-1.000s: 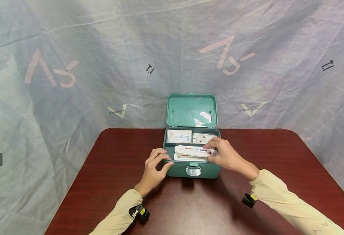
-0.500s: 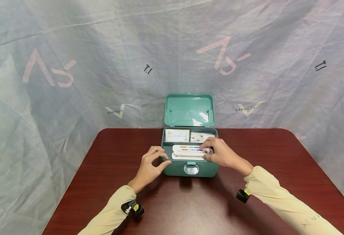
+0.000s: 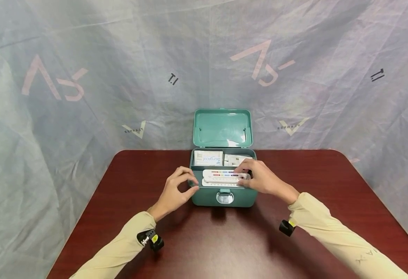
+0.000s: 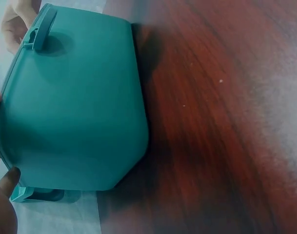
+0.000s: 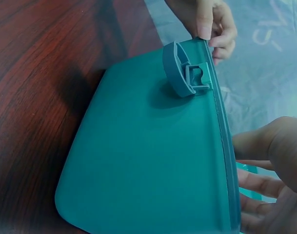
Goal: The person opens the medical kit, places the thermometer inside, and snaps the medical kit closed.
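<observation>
A green first-aid box [image 3: 204,198] stands with its lid [image 3: 222,128] up. In its front compartment lie flat white thermometers [image 3: 221,178], overlapping, with coloured labels and rows of marks. The right hand [image 3: 263,178] reaches over the box's right side, its thumb and fingers pinching the right end of the upper thermometers. At the front left corner the left hand [image 3: 176,188] straddles the rim, thumb outside and bent fingers over the edge; the right wrist view shows its thumb [image 5: 204,24] right at the corner. The wrist views hide the compartments.
Behind the divider sit a white packet [image 3: 208,158] printed "Surgical" and other white packets [image 3: 235,160]. A clasp [image 3: 224,197] hangs on the box's front. The dark red table [image 3: 221,248] ends at a grey printed cloth [image 3: 165,97] behind the lid.
The top thermometer, tilted and apart from the one below a second ago, now lies level and close along it. Both hands keep their places at the box; the whole view has shifted slightly.
</observation>
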